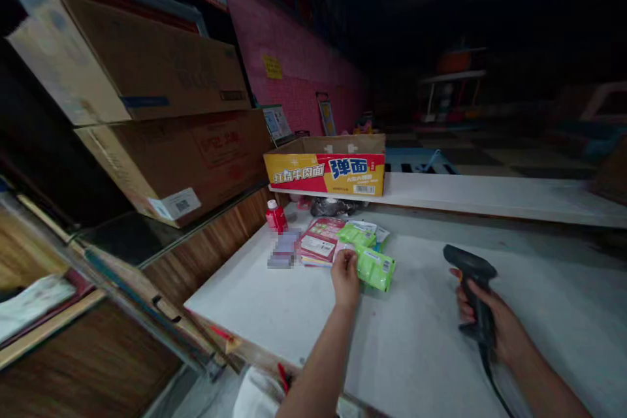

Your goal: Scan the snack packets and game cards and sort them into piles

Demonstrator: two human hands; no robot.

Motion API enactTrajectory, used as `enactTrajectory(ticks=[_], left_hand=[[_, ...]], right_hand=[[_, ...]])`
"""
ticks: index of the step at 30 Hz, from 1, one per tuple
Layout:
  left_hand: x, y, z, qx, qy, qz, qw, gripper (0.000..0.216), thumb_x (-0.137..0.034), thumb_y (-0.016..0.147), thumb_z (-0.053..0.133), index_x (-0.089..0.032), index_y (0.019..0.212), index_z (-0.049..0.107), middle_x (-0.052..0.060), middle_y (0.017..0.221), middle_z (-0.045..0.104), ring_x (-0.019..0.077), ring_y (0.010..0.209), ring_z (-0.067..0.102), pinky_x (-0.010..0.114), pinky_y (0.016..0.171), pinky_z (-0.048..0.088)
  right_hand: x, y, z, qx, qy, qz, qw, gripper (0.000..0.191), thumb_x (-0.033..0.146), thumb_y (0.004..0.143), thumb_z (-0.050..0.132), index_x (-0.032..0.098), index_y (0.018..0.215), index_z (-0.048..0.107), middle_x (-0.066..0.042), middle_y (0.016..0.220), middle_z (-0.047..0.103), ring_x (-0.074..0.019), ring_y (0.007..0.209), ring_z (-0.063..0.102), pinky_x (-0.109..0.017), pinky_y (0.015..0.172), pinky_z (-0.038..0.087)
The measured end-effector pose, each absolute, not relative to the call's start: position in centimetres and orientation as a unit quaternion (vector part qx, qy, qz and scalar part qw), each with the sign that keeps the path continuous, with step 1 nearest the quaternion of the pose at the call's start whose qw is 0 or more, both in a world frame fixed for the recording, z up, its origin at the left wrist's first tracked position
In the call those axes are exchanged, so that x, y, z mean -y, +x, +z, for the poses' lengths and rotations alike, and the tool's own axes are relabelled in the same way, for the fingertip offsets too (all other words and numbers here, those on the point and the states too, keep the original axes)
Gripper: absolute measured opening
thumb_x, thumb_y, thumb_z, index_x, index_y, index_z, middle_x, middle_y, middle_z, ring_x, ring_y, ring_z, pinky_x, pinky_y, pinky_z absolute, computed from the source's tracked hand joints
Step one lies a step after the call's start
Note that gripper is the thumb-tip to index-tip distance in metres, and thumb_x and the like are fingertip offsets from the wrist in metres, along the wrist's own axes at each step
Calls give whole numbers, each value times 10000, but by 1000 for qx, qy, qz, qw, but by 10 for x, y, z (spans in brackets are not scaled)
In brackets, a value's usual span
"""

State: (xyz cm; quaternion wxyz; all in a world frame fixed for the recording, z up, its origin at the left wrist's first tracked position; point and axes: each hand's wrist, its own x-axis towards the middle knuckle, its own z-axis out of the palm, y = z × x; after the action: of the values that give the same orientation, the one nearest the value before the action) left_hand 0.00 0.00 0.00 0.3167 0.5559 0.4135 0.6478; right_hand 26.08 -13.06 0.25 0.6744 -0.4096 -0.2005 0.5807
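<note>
My right hand [490, 317] is wrapped round the handle of a black barcode scanner [470, 262], its cable trailing down toward the table's front edge. My left hand [345, 279] is closed in a pinch at the left edge of a green packet [376, 269] with a white barcode label at its right end. Behind that lies another green packet [356, 234], beside white and blue packets [382, 235]. Left of my left hand sits a stack of red and pink printed booklets or packs [318, 245]; their kind is unclear.
A red bottle with a white cap [277, 217] stands next to a blurred-out item [285, 249] on the white table [416, 353]. At the back, a raised white shelf [490, 192] bears a noodle carton [323, 173]. Large cardboard boxes [171, 163] are stacked on the left.
</note>
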Motion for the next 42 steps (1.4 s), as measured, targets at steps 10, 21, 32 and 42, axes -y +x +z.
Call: enactTrajectory(ticks=[10, 21, 32, 42], left_hand=[[-1, 1, 6, -366, 491, 644, 458, 557, -345, 593, 842, -172, 1081, 637, 59, 994, 664, 164, 809, 645, 254, 637, 524], [-5, 3, 9, -357, 441, 662, 490, 336, -346, 646, 808, -157, 847, 616, -6, 701, 650, 101, 581, 587, 192, 520, 434], [-3, 6, 12, -376, 470, 664, 443, 296, -367, 688, 770, -167, 827, 601, -19, 687, 618, 82, 535, 552, 187, 495, 440], [-5, 6, 11, -372, 468, 663, 450, 319, -376, 681, 779, -170, 840, 594, -8, 682, 630, 96, 547, 561, 188, 484, 438]], right_hand=[[136, 250, 18, 244, -425, 567, 662, 486, 381, 727, 826, 202, 1147, 660, 24, 644, 582, -86, 460, 491, -186, 380, 411], [145, 235, 18, 447, -477, 533, 537, 371, 459, 801, 741, 199, 1004, 570, 36, 643, 574, -75, 370, 466, -207, 349, 366], [153, 239, 23, 468, -485, 579, 459, 468, 504, 801, 713, 181, 1097, 549, 59, 609, 540, -75, 357, 463, -203, 346, 354], [151, 238, 31, 444, -483, 584, 478, 464, 518, 756, 739, 180, 1029, 575, 58, 565, 543, -85, 333, 465, -204, 326, 359]])
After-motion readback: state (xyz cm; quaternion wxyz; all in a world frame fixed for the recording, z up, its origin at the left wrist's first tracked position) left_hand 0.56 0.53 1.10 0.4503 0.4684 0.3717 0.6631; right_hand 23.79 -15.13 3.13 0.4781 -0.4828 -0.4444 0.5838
